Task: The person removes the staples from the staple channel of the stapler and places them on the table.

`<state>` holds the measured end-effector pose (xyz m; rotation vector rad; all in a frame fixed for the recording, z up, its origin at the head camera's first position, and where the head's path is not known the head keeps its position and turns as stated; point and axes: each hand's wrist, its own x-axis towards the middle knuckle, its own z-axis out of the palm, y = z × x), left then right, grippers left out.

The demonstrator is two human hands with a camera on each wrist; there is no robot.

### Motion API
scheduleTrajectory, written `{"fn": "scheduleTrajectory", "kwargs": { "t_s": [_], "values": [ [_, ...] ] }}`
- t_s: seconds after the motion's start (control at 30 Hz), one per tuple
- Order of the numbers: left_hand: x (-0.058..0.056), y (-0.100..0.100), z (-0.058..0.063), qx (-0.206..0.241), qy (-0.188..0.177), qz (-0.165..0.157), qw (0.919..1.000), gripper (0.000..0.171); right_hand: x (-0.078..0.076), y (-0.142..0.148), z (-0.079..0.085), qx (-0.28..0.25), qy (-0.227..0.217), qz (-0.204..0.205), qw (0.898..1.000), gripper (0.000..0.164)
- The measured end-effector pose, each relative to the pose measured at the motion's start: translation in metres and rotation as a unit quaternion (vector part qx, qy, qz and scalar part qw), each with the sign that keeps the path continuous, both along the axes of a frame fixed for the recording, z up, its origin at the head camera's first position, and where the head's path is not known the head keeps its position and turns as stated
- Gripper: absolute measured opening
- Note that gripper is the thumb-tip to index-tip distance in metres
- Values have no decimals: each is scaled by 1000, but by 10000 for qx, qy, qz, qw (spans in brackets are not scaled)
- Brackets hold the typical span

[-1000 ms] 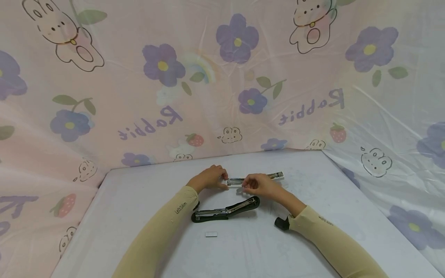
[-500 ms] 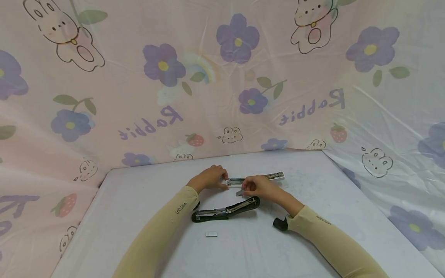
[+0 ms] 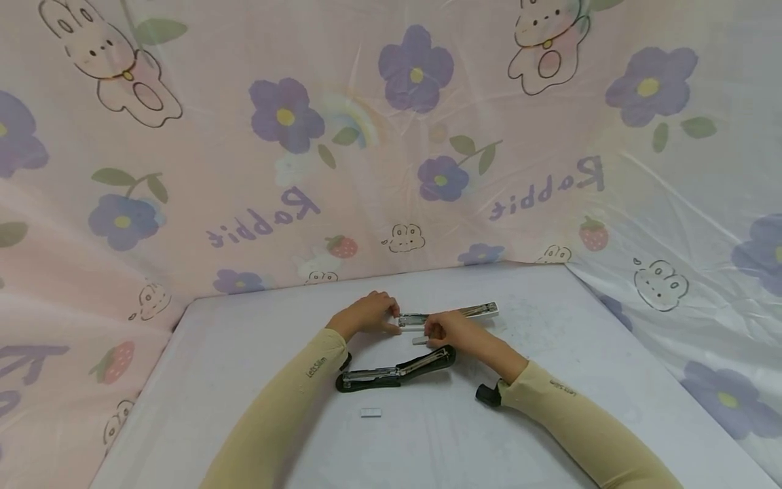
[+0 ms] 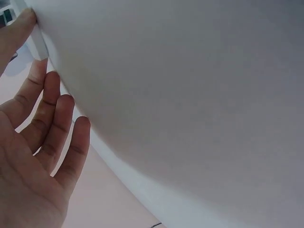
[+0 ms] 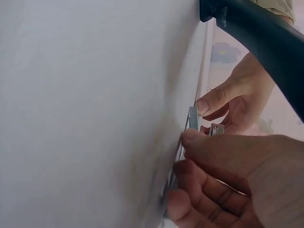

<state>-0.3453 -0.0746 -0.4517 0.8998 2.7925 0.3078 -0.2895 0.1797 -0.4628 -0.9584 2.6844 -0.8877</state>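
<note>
A white stapler (image 3: 485, 310) lies opened out flat toward the back of the table, its metal rail showing. My left hand (image 3: 368, 315) pinches its left end between thumb and index finger; in the left wrist view the other fingers of that hand (image 4: 40, 156) stand relaxed beside the white end (image 4: 39, 45). My right hand (image 3: 453, 330) pinches a small grey strip of staples (image 3: 419, 340) just in front of the stapler. In the right wrist view the strip (image 5: 193, 116) sticks out past the thumb tip, with the left thumb close beyond it.
A black stapler (image 3: 373, 373), also opened out, lies nearer the front, below both hands. In front of it lies another small staple strip (image 3: 370, 412). A patterned cloth (image 3: 366, 170) hangs behind the white table (image 3: 244, 380).
My right hand has moved slightly toward the front with the staple strip, drawing it away from the white stapler; the strip has turned level. The left hand has stayed in place.
</note>
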Motion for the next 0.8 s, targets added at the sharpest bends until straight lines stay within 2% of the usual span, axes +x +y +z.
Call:
{"fn": "scheduleTrajectory", "kwargs": {
  "t_s": [0.27, 0.5, 0.67, 0.8],
  "values": [
    [-2, -7, 0, 257, -190, 47, 9995, 34, 0, -5, 0, -33, 11, 116, 9999, 15],
    [2, -21, 6, 893, -492, 55, 9948, 42, 10, -1, 9, -4, 56, 22, 10000, 12],
    [9, -40, 17, 1029, -297, 76, 9942, 41, 21, 17, 17, 59, 326, -243, 9992, 13],
    [21, -63, 24, 1071, 1, 198, 9941, 43, 28, 33, 21, -34, 471, -360, 9982, 16]
  ]
}}
